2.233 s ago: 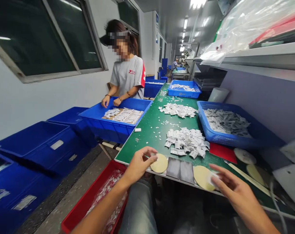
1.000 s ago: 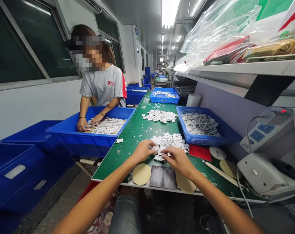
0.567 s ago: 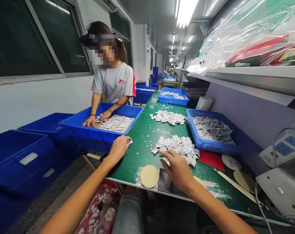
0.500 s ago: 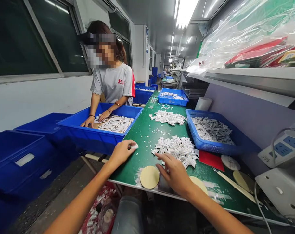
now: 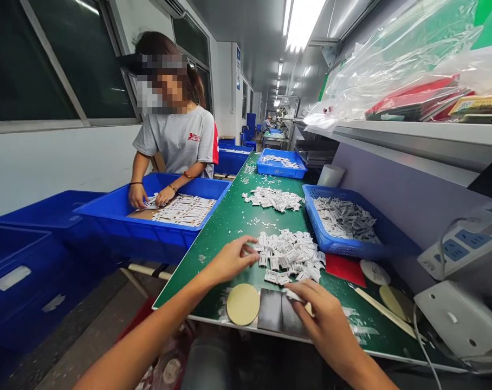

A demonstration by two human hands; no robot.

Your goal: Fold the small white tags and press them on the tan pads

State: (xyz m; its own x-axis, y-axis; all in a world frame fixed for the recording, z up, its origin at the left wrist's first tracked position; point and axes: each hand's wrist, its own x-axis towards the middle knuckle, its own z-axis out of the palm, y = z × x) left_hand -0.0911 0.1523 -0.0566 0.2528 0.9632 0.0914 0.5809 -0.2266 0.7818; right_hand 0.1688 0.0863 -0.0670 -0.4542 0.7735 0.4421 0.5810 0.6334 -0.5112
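Note:
A heap of small white plastic pieces (image 5: 289, 252) lies on the green tabletop (image 5: 213, 238) in front of me. At the heap's left edge is my left hand (image 5: 232, 261), its thumb and fingers apart, with no piece visible between them. Just below the heap, my right hand (image 5: 325, 317) pinches one white plastic piece (image 5: 293, 295) between thumb and fingers. Beneath that hand, dark flat plates (image 5: 272, 309) lie at the table's front edge. Left of them sits a round yellowish pad (image 5: 243, 304); a second one is mostly covered by my right hand.
A blue basket (image 5: 339, 246) of white pieces stands right, near a red sheet (image 5: 345, 269) and a wooden-handled tool (image 5: 386, 310). Farther back are a second heap (image 5: 272, 199) and a blue tray (image 5: 282, 169). At left, a co-worker (image 5: 176, 135) reaches into a blue bin (image 5: 136, 233).
My left hand has moved right, from the table's left side to the heap, and the white piece it held is gone. My right hand has drawn back from the heap with a piece.

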